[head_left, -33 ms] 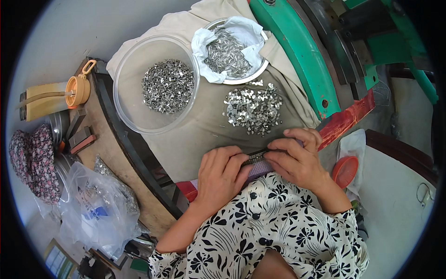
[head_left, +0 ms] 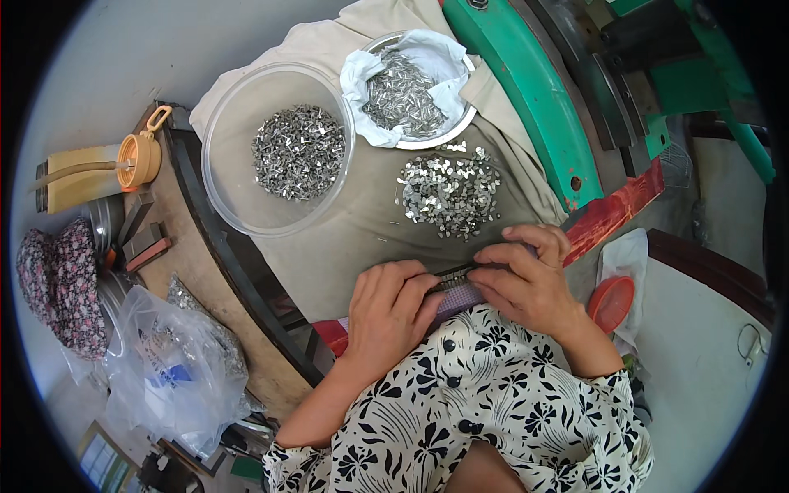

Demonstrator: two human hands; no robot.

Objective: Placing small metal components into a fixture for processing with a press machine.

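My left hand (head_left: 388,306) and my right hand (head_left: 530,286) grip the two ends of a narrow dark metal strip (head_left: 454,278). Small shiny pieces seem to sit in a row along it, too small to make out. The strip is close to my body, above a purple checked cloth (head_left: 454,302). Fingers of both hands are bent and pressed on the strip, hiding its ends. Just beyond lies a loose heap of small flat silvery metal pieces (head_left: 449,193) on a grey-brown cloth (head_left: 329,267).
A clear round tub (head_left: 222,193) holds small bent metal pieces. Beside it stands a cloth-lined metal bowl (head_left: 454,130) of thin metal pins. A green machine (head_left: 526,99) borders the right. At left are a plastic bag (head_left: 177,378) and an orange-lidded bottle (head_left: 140,160).
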